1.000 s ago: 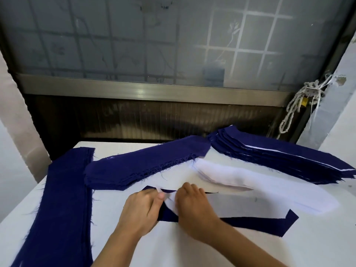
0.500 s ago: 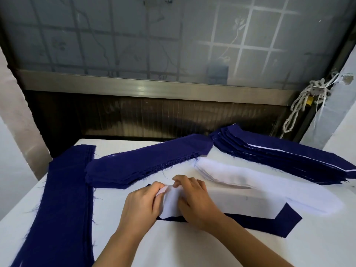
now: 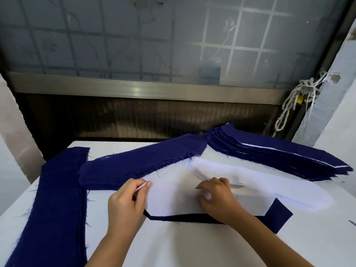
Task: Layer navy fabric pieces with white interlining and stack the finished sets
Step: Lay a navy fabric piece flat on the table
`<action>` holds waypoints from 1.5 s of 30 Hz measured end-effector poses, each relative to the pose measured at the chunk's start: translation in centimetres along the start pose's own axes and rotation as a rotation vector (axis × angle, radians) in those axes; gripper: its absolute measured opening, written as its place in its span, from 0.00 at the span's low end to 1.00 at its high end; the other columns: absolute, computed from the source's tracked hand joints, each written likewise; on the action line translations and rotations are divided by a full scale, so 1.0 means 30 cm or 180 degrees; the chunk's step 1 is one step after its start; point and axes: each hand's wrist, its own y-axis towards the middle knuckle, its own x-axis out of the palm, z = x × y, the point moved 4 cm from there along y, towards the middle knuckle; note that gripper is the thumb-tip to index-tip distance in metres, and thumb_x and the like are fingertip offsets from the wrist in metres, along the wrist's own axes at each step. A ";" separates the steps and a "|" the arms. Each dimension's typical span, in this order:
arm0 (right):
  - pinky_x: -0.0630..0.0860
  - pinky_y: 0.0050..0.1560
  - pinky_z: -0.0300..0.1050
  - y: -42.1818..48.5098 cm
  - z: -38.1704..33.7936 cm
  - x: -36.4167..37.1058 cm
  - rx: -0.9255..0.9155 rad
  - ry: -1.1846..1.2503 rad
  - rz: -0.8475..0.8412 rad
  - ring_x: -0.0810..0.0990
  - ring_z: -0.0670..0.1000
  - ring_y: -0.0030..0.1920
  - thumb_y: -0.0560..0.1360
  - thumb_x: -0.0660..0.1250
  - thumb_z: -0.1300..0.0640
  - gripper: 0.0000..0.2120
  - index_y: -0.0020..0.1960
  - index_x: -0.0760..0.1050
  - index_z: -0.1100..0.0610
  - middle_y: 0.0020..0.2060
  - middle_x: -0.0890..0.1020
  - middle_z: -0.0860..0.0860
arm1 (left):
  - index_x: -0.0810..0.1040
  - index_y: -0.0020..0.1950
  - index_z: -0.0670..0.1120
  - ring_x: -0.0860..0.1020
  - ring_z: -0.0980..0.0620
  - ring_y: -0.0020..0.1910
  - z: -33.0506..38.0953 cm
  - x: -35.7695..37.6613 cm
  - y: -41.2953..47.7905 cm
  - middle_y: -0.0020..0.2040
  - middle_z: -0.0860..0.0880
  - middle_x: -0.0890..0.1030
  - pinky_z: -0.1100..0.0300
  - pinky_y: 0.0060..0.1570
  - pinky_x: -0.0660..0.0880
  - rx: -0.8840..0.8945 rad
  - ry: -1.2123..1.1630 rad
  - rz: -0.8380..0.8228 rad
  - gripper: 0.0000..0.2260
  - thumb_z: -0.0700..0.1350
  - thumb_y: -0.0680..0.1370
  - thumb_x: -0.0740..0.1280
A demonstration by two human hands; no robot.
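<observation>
The left hand (image 3: 125, 205) pinches the left edge of a white interlining sheet (image 3: 173, 199) between thumb and fingers, lifting that edge slightly. The right hand (image 3: 217, 197) sits on the same sheet farther right with its fingers bent and their tips down on it; I cannot tell whether it nips the cloth or only presses it. The sheet lies over a navy piece (image 3: 279, 214) on the near middle of the white surface (image 3: 173, 245), with the piece's near edge and right end showing. Just beyond lies a pile of white interlining (image 3: 250, 182). A pile of navy pieces (image 3: 144, 160) lies far left of it, the stack of finished sets (image 3: 269, 155) at the far right, and long navy strips (image 3: 57, 199) along the left side.
</observation>
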 end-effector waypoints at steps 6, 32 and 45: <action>0.63 0.56 0.48 -0.159 0.209 -0.134 0.0249 -0.0570 0.0164 0.80 0.55 0.44 0.62 0.74 0.66 0.18 0.50 0.82 0.55 0.41 0.83 0.49 | 0.76 0.37 0.54 0.77 0.54 0.32 -0.058 0.009 0.006 0.30 0.56 0.78 0.55 0.32 0.73 -0.0727 0.0209 -0.0173 0.10 0.51 0.78 0.69; 0.66 0.30 0.47 -0.350 0.396 -0.213 0.1900 -0.0261 0.1270 0.70 0.56 0.31 0.73 0.67 0.63 0.15 0.31 0.66 0.56 0.30 0.71 0.50 | 0.79 0.40 0.54 0.76 0.53 0.36 -0.094 0.027 0.009 0.32 0.54 0.79 0.56 0.34 0.73 -0.1418 0.1000 -0.0866 0.06 0.50 0.77 0.67; 0.71 0.32 0.51 -0.344 0.360 -0.219 0.1851 -0.0442 0.1258 0.69 0.61 0.30 0.70 0.67 0.69 0.12 0.32 0.68 0.62 0.32 0.71 0.55 | 0.77 0.40 0.51 0.74 0.51 0.38 -0.093 0.034 0.020 0.32 0.55 0.77 0.56 0.32 0.66 -0.1304 0.1261 -0.0911 0.08 0.51 0.78 0.68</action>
